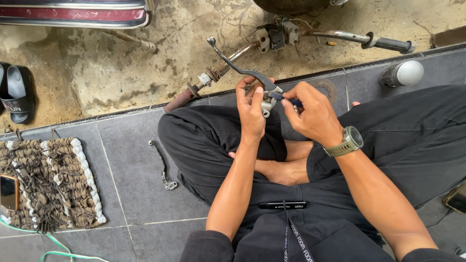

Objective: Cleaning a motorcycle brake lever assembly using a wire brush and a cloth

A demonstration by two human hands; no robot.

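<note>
- While the person sits cross-legged on the grey tiled floor (126,160), both hands meet above the lap.
- Left hand (252,114): fingers curled and pinching the brake lever assembly (252,77) at its metal bracket; the dark lever blade runs up and away from the fingertips toward the dirt ground.
- Right hand (313,114): fingers pressed together around a small dark-handled tool (286,99), whose tip meets the bracket just beside the left fingers. A green wristwatch (347,141) sits on this wrist.
- Handlebar (291,39): rusty, with switch housing and grips, lying on the ground just beyond both sets of fingers, apart from them.
- White-capped can (402,73): on the tiles, beyond the right fingers, well apart.
- Short chain piece (162,167): on the tiles, off to the outer side of the left fingers.
- Woven mat (51,182): further out on that side, with a phone (8,191) on it.
- Black sandal (17,94): on the dirt, furthest out.
</note>
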